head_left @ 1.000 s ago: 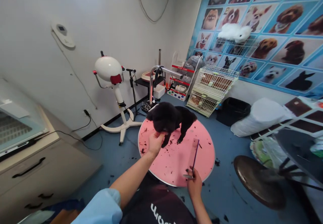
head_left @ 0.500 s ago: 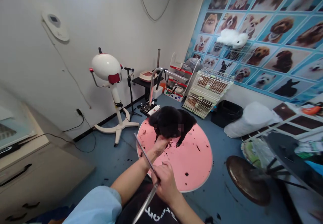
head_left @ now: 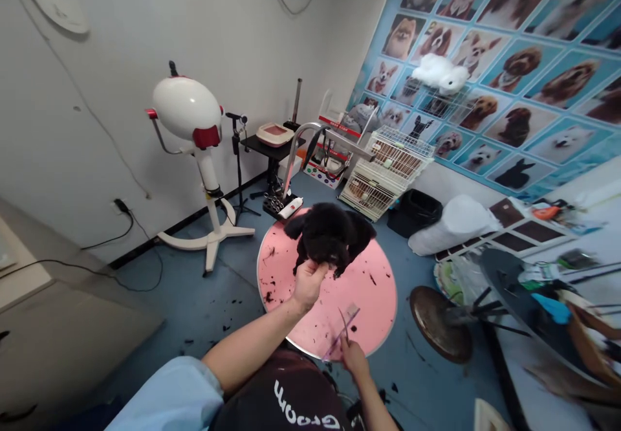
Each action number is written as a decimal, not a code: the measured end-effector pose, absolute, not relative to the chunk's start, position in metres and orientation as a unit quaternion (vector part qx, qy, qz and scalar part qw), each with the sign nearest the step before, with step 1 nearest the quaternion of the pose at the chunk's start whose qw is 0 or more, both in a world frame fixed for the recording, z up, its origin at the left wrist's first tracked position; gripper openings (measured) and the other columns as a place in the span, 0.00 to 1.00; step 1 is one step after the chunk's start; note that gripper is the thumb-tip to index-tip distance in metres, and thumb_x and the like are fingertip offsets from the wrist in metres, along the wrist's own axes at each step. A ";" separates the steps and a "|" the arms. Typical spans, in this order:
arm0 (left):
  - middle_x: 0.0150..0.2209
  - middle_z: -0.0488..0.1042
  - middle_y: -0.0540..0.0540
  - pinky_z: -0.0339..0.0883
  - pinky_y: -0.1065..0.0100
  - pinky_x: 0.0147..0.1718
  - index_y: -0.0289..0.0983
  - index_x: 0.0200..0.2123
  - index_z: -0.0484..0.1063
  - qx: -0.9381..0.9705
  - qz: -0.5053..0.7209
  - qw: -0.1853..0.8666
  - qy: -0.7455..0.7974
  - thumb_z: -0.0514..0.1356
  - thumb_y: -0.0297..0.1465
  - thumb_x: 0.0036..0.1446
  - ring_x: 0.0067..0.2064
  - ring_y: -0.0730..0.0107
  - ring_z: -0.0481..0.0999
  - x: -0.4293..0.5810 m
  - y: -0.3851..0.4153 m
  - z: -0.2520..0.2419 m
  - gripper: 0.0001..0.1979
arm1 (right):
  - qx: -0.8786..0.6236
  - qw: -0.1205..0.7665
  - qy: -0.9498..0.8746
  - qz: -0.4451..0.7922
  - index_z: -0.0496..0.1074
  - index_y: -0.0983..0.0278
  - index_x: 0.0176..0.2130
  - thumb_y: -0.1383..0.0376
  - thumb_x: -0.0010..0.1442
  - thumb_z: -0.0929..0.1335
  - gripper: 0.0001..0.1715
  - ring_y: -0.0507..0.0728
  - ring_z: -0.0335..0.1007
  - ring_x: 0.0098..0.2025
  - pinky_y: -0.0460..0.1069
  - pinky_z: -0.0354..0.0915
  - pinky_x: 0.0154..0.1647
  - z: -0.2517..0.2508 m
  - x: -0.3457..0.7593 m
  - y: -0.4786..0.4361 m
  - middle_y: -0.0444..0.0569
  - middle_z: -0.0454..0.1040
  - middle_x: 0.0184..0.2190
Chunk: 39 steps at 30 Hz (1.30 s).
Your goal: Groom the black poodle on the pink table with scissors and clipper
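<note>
A small black dog (head_left: 326,230) is on the round pink table (head_left: 310,327), facing me. My left hand (head_left: 309,283) reaches forward, its fingers closed on fur at the dog's muzzle. Near the table's front edge, my right hand (head_left: 354,356) is closed around slim scissors (head_left: 344,322), a narrow blade pointing up and away. A thin purplish comb-like strip (head_left: 334,345) crosses by those fingers; whether it is held or lies on the table, I cannot tell. Loose black fur clippings (head_left: 268,296) are scattered over the tabletop.
A curved metal grooming arm (head_left: 291,159) rises behind the dog, beside a black tool holder (head_left: 273,206) and white clippers (head_left: 291,208). A stand dryer (head_left: 187,110) is at left, a wire cage (head_left: 388,172) at back right. A dark round table (head_left: 514,295) stands at right.
My right hand has moved away from my left forearm, forward and right to the table's front edge, with the scissors. My left hand remains at the dog's muzzle. The view has shifted.
</note>
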<state>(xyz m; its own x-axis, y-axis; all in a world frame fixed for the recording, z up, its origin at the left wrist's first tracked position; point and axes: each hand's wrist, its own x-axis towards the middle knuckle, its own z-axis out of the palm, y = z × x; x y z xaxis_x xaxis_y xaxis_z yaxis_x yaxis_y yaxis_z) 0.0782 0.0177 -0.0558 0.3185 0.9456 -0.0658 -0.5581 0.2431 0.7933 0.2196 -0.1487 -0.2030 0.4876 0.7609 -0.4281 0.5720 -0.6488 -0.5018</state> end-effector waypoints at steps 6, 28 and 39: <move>0.25 0.75 0.46 0.63 0.70 0.32 0.32 0.26 0.77 0.346 0.509 0.741 0.269 0.68 0.42 0.44 0.28 0.73 0.69 0.065 0.017 -0.055 0.17 | -0.714 0.341 -0.378 0.480 0.64 0.65 0.53 0.51 0.49 0.72 0.37 0.60 0.76 0.41 0.53 0.69 0.42 -0.073 0.251 -0.134 0.57 0.76 0.41; 0.30 0.76 0.45 0.65 0.68 0.37 0.32 0.30 0.76 0.430 0.506 0.695 0.276 0.62 0.33 0.53 0.33 0.69 0.71 0.072 0.014 -0.081 0.09 | -0.489 0.204 -0.393 0.751 0.72 0.69 0.51 0.63 0.43 0.78 0.36 0.54 0.78 0.29 0.43 0.69 0.28 0.071 0.243 -0.042 0.56 0.80 0.35; 0.28 0.75 0.45 0.65 0.67 0.36 0.32 0.26 0.75 0.401 0.489 0.722 0.282 0.63 0.32 0.50 0.31 0.69 0.70 0.079 0.009 -0.084 0.08 | -0.535 0.159 -0.399 0.728 0.70 0.68 0.52 0.64 0.45 0.77 0.35 0.52 0.77 0.30 0.43 0.69 0.30 0.085 0.236 -0.038 0.54 0.79 0.35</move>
